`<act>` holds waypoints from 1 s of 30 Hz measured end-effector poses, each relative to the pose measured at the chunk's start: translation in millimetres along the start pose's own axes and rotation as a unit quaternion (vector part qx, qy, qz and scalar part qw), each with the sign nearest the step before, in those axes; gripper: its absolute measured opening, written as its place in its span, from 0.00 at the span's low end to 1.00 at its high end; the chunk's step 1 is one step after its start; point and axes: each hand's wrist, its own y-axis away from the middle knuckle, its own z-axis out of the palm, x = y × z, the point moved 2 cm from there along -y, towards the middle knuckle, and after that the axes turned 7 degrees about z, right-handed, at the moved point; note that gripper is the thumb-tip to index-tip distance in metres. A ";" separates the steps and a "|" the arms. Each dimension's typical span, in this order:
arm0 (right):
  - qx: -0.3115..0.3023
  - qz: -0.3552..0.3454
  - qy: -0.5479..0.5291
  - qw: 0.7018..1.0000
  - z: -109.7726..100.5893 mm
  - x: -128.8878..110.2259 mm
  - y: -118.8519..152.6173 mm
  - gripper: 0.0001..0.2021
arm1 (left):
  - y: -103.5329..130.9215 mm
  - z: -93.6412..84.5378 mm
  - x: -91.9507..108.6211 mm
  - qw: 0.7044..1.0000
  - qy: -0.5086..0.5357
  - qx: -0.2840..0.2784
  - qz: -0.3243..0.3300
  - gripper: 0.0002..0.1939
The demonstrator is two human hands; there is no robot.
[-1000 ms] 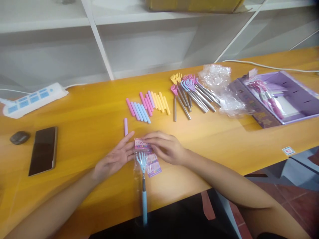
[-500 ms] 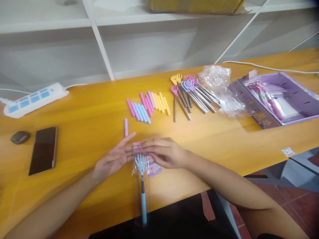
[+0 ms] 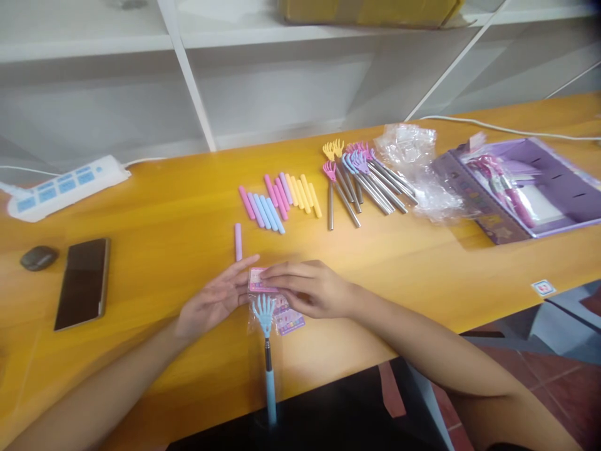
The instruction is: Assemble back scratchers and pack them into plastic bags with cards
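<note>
A light-blue back scratcher [image 3: 270, 382] lies in a clear plastic bag, its claw end toward my hands and its handle over the table's front edge. At the bag's top is a small pink printed card [image 3: 256, 280], pinched by the fingers of my right hand [image 3: 312, 288]. My left hand [image 3: 218, 294] lies beside the bag with fingers stretched out; its lower fingertips are partly hidden at the card's left edge. A second printed card [image 3: 291, 321] rests on the table under my right hand. Just beyond my left fingers lies a lone purple handle tube [image 3: 238, 241].
Pink, purple, blue and yellow tubes [image 3: 267, 213] lie in rows, with metal-rod back scratchers [image 3: 369, 181] to their right. Clear bags [image 3: 422, 169] sit by a purple box [image 3: 568, 207]. A phone [image 3: 82, 285], a mouse [image 3: 39, 258] and a power strip [image 3: 68, 188] are at left.
The pink card has shifted slightly left and shows more of its face. The bagged back scratcher's claw has moved a little down and left. Both hands stay nearly in place.
</note>
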 end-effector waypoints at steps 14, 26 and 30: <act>0.004 0.013 0.016 1.000 3.3 1.2 5.3 0.30 | -0.7 0.5 -1.8 1.000 -0.011 0.011 0.004 0.33; -0.016 0.006 0.029 0.999 5.4 -1.9 4.7 0.28 | -1.6 -2.5 -4.0 0.997 -0.009 0.073 -0.004 0.25; -0.010 -0.017 0.069 0.997 8.4 -5.2 5.9 0.30 | -2.3 -1.0 -3.2 0.991 -0.025 0.131 -0.009 0.19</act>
